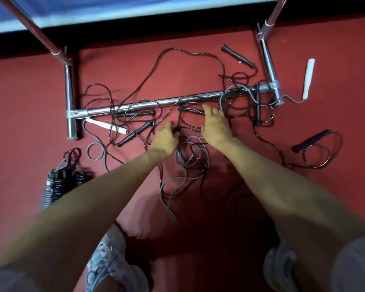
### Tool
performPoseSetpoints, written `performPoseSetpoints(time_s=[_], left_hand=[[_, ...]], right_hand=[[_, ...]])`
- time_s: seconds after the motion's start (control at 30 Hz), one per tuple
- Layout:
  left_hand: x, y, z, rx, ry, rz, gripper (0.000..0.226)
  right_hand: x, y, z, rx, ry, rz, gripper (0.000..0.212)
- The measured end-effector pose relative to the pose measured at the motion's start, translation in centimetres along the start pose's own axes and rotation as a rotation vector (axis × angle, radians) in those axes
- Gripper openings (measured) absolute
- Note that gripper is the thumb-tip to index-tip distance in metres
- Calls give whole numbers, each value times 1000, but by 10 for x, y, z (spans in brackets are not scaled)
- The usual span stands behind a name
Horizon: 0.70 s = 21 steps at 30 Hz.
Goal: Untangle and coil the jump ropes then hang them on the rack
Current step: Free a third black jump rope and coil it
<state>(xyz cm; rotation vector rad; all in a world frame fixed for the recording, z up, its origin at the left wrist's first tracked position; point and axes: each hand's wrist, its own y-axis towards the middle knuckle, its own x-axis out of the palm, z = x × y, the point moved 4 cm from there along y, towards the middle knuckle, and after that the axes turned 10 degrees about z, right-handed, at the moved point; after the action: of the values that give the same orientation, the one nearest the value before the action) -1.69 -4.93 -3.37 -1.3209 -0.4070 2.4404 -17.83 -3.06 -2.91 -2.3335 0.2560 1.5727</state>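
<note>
Red carpet (30, 91) lies under a wide snarl of thin black plastic jump ropes (185, 128) and one grey jump rope with white handles (190, 158), all on the floor and none yet coiled or hung. Several strands cross over and under the chrome tube rail of the rack (156, 103).

The left hand (165, 138) sits in the middle of the tangle, fingers curled and seemingly pinching a black strand. The right hand (216, 127) reaches just beyond it with fingers fairly straight and a little apart, tips near a black ribbed handle (192, 111) beside the rail.

A firm pull on the pinched strand would likely cinch the crossings rather than free them. Because cords are threaded around the rail, a tug could also snag there or drag a handle into another loop.
</note>
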Motion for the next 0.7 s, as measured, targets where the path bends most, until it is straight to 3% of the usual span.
performPoseSetpoints(time_s=[0.13,0.23,0.43,0.6,0.7], left_hand=[[13,3,-1,20,140,2,49],[12,2,-2,12,165,14,26],[-22,-32,20,35,-219,142,2],[-82,-79,54,-11,-419,234,2],[-122,-111,79,0,-648,158,16]], right_hand=[[-16,-12,4,-32,167,208,35],[-23,-23,13,21,248,213,29],[-63,-35,2,-32,457,257,25],[-132,-54,-36,-86,581,93,23],[-175,-76,-62,-128,504,27,28]])
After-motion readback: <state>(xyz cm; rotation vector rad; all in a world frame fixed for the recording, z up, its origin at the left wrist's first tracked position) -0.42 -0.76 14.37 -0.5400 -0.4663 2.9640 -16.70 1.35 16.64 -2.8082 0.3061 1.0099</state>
